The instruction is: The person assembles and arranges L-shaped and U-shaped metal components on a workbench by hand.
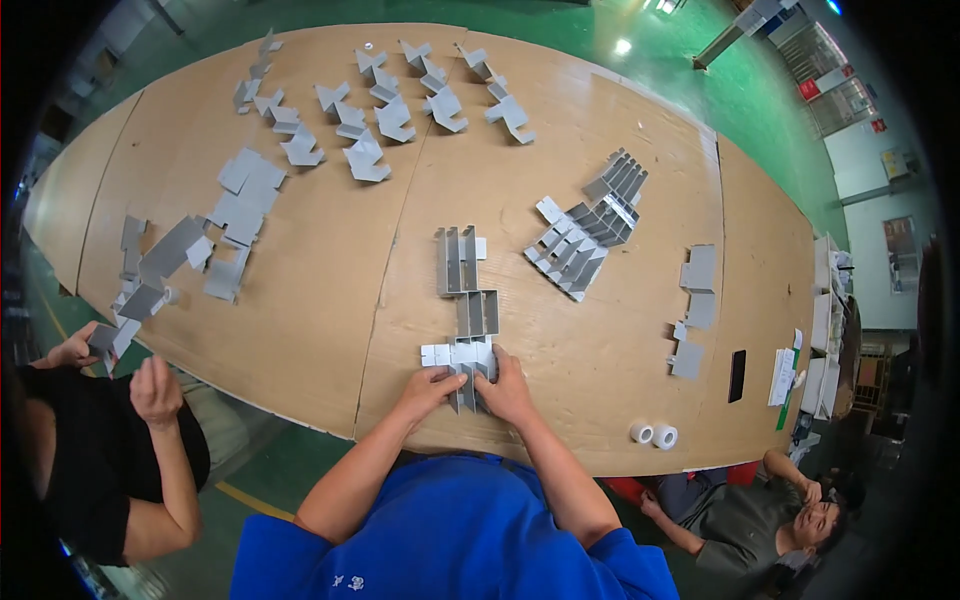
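Observation:
In front of me lies a grey bent sheet part (478, 312), made of stepped folded channels and stretching away from the table's near edge. White strips (437, 354) cross its near end. My left hand (428, 393) is closed on the left side of that near end, thumb pointing inward. On the opposite side my right hand (508, 388) grips the same end, its fingers partly hidden by the upright walls. Farther right rests a nested stack of similar grey bent parts (590, 228), several deep, with white patches on it.
Several single bent parts (367, 157) stand in rows across the far left of the brown table (560, 400). At right are a flat grey part (701, 270), a black phone-like slab (737, 376) and two white tape rolls (664, 436). A co-worker (110, 450) handles parts at left; another person (750, 515) sits at right.

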`<state>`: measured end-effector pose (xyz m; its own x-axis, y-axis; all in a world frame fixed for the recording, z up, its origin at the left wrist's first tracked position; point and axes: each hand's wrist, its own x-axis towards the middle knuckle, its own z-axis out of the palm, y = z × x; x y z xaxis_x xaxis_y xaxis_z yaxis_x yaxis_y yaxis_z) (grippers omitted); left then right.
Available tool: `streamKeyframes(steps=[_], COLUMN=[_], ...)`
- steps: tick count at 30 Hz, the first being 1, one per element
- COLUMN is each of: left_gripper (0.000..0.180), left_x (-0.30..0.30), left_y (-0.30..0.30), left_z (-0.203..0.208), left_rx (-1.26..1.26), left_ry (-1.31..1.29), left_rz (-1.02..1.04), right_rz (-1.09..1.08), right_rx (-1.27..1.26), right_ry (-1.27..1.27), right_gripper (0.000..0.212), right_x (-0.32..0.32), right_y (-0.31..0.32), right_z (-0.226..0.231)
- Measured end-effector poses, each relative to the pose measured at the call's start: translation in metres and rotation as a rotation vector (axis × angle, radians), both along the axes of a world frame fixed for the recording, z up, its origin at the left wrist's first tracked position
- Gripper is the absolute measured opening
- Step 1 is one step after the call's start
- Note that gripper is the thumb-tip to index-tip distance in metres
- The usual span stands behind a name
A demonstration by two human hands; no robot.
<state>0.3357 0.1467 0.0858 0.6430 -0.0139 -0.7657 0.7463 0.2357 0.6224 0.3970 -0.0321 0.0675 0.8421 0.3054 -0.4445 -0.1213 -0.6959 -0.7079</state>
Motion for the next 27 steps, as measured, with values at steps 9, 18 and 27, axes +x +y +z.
streamKeyframes(steps=[9, 18, 27], left_gripper=[0.048, 0.029, 0.034], left_x=[-0.002, 0.007, 0.019], left_y=[-0.001, -0.008, -0.004], left_z=[-0.012, -0.024, -0.043], left_rx=[-0.087, 0.084, -0.183], left_ry=[0.097, 0.033, 0.042], left_rz=[0.174, 0.303, 0.466], right_rz=[-0.176, -0.162, -0.18], right_rx=[0.308, 0.566, 0.529], right_ry=[0.175, 0.516, 0.523], right_gripper=[0.075, 0.067, 0.059], right_x=[-0.002, 0.007, 0.005], right_y=[-0.012, -0.037, -0.028], right_z=[-0.002, -0.001, 0.016])
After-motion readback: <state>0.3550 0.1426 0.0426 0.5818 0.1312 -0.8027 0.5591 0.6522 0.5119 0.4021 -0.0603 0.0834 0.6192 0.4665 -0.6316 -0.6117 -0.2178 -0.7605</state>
